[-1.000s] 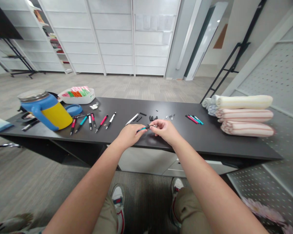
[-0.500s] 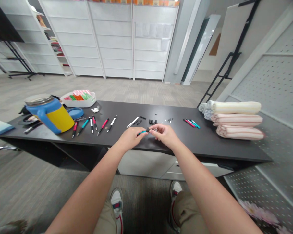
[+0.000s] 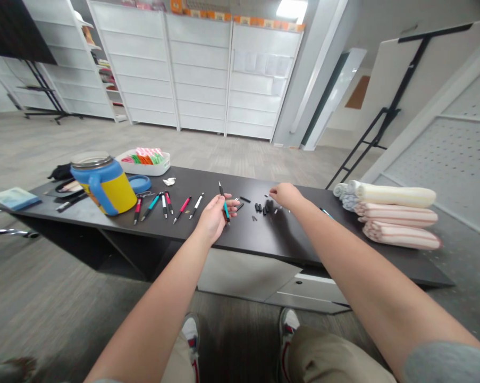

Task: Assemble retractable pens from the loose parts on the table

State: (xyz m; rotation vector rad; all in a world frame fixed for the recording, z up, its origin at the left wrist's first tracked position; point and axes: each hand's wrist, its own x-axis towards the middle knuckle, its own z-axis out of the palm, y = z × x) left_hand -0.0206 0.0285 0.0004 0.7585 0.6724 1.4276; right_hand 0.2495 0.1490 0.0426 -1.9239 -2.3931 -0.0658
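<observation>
My left hand (image 3: 212, 218) is closed around a teal and black pen (image 3: 226, 210), held tilted above the dark desk with its tip pointing up and away. My right hand (image 3: 286, 196) reaches over the small parts behind the middle of the desk, fingertips pinched together. Whatever they hold, if anything, is too small to make out. Short black grips (image 3: 258, 207) lie beside that hand, and tiny metal pieces (image 3: 254, 218) lie in front of them. A thin black tube (image 3: 245, 199) rests between the two hands.
Left of my hands lie several pens, among them a red pen (image 3: 182, 209) and a white pen (image 3: 196, 206). Beyond stand a yellow and blue mug (image 3: 122, 191), a blue lid (image 3: 140, 184) and a white basket (image 3: 158, 168). Rolled towels (image 3: 399, 194) are stacked at the right.
My hands have come apart. The left moved slightly left with the pen and turned it upward; the right let go of it and moved right and away, over the small parts.
</observation>
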